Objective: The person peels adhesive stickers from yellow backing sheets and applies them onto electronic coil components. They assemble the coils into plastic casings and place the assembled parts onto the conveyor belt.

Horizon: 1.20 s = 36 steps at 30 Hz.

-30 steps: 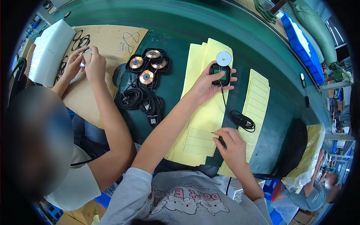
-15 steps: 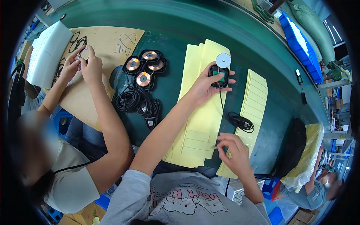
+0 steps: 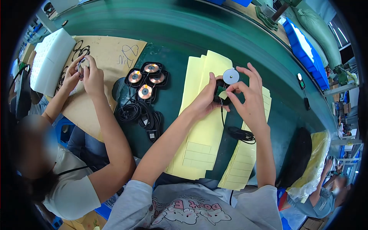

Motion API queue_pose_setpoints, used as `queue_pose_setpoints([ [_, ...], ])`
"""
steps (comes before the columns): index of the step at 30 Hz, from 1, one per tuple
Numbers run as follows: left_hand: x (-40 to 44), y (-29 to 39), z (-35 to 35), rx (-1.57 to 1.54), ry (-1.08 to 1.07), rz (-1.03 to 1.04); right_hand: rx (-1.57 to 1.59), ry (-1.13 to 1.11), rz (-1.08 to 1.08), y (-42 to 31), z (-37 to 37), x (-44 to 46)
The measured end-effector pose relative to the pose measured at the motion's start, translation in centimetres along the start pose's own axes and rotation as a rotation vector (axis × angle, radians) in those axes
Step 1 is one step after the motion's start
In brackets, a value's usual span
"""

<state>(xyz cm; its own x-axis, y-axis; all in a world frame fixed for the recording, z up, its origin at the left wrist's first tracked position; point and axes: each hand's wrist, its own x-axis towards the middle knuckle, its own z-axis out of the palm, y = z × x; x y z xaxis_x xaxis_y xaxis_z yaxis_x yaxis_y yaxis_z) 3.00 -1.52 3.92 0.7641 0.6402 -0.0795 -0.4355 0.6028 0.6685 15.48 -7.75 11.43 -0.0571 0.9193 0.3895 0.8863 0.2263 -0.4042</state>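
My left hand is closed around an open black charger housing above the yellow sheets. A white round disc stands out at the housing's upper edge. Over the housing my right hand pinches a small yellow sticker, which lies against the inside of the housing; whether it is stuck down I cannot tell. From the housing a black cable runs down to a coiled bundle. Beneath my hands are yellow sticker sheets, with a narrower stack of ruled yellow strips to the right.
Several black housings with copper coils and bundled cables lie left of the sheets. A co-worker's hands hold a small part above a cardboard sheet. A green conveyor belt runs behind; a black bag is at right.
My right hand has moved up from the lower edge of the yellow sheets to the housing, carrying the small yellow sticker. My left hand still holds the housing. The view has shifted slightly.
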Motion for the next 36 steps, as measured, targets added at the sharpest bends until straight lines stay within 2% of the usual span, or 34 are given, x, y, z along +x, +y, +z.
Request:
queue_pose_setpoints([
  [10,0.2,0.2,0.3,0.036,0.035,-0.043,-0.092,-0.039,-0.062,0.2,-0.1,0.6],
  [19,0.1,0.1,0.2,0.069,-0.025,-0.037,-0.116,-0.049,-0.076,0.3,-0.1,0.9],
  [28,-0.1,0.6,0.7,0.114,0.05,-0.058,-0.171,-0.033,-0.073,-0.8,-1.1,0.7],
  [36,0.0,0.3,0.0,0.114,-0.033,-0.065,-0.191,-0.049,-0.081,-0.1,-0.2,0.5],
])
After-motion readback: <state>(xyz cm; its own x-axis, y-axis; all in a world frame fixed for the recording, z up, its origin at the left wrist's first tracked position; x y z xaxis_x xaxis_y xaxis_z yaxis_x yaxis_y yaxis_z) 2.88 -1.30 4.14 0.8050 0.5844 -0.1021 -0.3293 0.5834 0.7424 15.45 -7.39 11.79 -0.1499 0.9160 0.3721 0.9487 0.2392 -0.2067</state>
